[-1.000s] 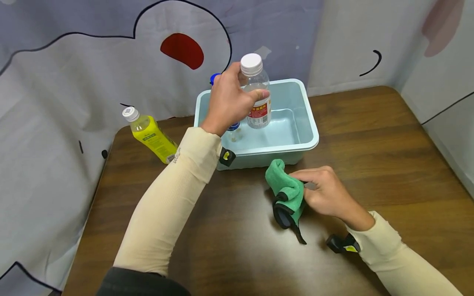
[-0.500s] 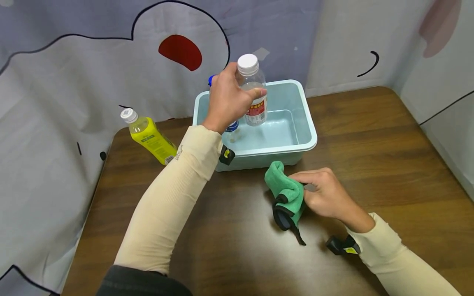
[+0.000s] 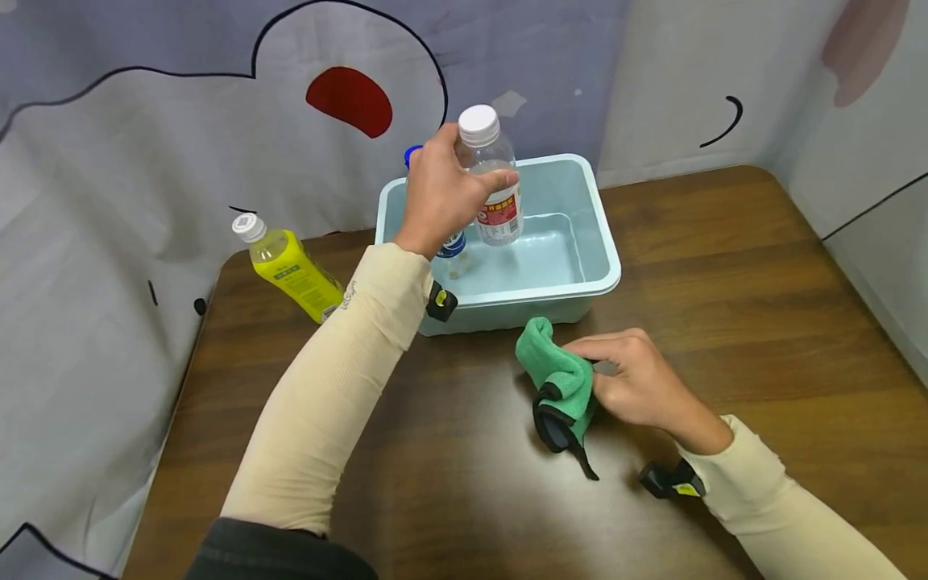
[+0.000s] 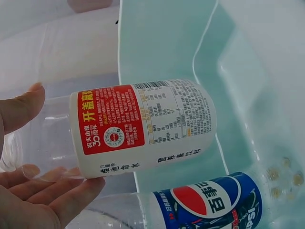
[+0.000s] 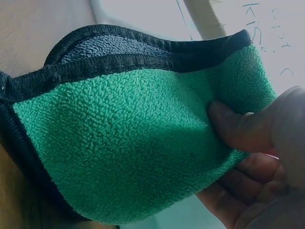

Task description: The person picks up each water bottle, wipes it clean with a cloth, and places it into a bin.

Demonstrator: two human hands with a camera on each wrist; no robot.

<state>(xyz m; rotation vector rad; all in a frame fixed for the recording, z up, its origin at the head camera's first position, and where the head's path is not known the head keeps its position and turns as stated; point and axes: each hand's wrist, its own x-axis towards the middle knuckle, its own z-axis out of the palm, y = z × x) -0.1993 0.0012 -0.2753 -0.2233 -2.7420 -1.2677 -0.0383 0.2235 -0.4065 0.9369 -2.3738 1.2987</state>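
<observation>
My left hand (image 3: 445,189) grips a clear plastic bottle (image 3: 498,211) with a white cap and a red and white label, thumb on one side and fingers on the other. The bottle stands upright over the pale blue plastic basin (image 3: 609,278). Beside it in the basin is a Pepsi bottle (image 4: 209,202) with a blue cap, partly hidden behind my left hand in the head view. In front of the basin, my right hand (image 3: 641,383) pinches a folded green cloth (image 3: 561,366) with black edging; the right wrist view shows the thumb pressed on the cloth (image 5: 119,138).
A yellow bottle (image 3: 297,274) with a white cap leans on the table left of the basin. Brown wooden tabletop (image 3: 449,483) lies under everything, and a printed fabric sheet (image 3: 181,161) hangs behind it.
The left hand and its bottle have shifted very slightly left in the head view, much as the whole scene has. Both grips look the same.
</observation>
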